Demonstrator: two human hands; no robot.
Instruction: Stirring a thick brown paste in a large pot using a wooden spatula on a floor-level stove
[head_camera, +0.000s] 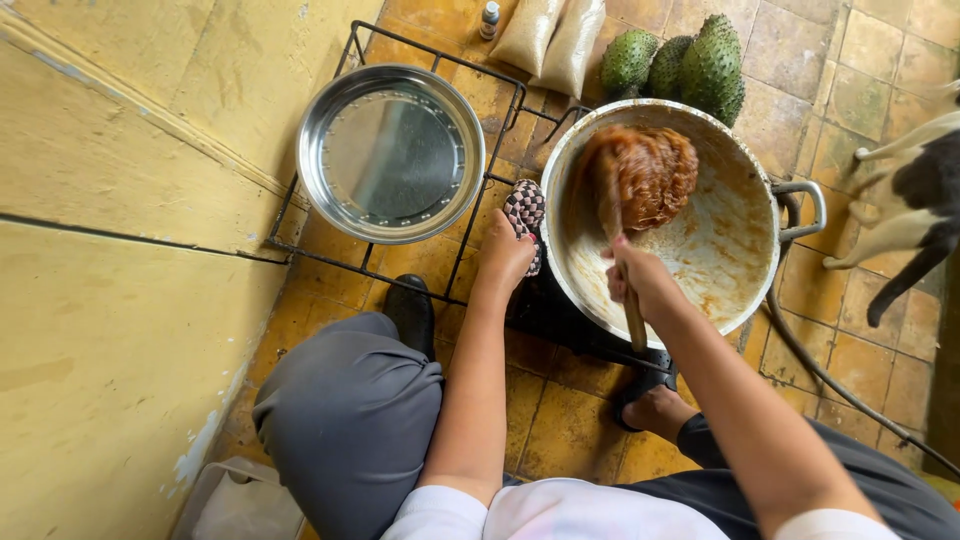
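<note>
A big metal pot (745, 255) sits on a low burner on the tiled floor. Inside lies a thick brown lump of paste (648, 172). My right hand (640, 278) is closed around a wooden paddle (612, 215) whose blade is pressed into the paste. My left hand (506, 252) grips a checkered cloth (524, 208) against the pot's left rim. My knees are bent on either side of the burner.
An empty steel pan (390, 152) rests on a black wire stand (352, 262) to the left. Green spiky fruits (690, 62), two filled bags (550, 38) and a small bottle (489, 18) lie behind. A cat (915, 200) stands at right. A hose (830, 378) runs across the tiles.
</note>
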